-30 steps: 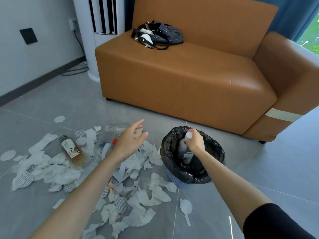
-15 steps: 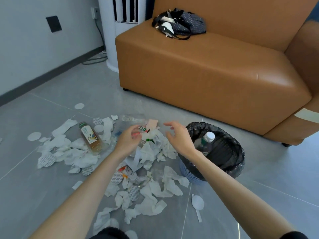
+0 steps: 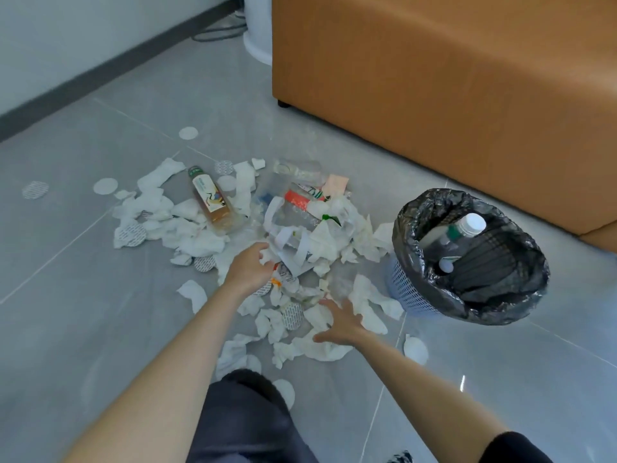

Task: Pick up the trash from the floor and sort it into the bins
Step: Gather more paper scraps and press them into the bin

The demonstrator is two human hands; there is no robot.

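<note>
Far left, loose paper discs [image 3: 36, 189] lie apart from the main litter on the grey floor [image 3: 83, 312]. A tea bottle [image 3: 210, 198] lies on its side among crumpled tissues [image 3: 200, 242]. The left hand [image 3: 248, 267] has dropped from its hover to the edge of the white paper strips [image 3: 290, 243]. Its fingers are loosely curled, and I cannot tell whether they pinch anything yet. Just past it, a clear bottle with a red label [image 3: 297, 198] is half buried in the far part of the pile. The right hand [image 3: 337, 324] held a bottle over the bin a second ago. It is now back over the near tissues, palm down, fingers spread wide, holding nothing. That white-capped bottle [image 3: 467, 227] now stands inside the black-lined bin [image 3: 405, 289], so one item is sorted and the next pick looks to be starting. Most of the trash is still on the floor, and only this one bin is in view. Tissues crowd the bin's left wall, and the sofa [image 3: 434, 95] hems it in on the far side. Open floor lies near left and near right — room for either arm to swing.
</note>
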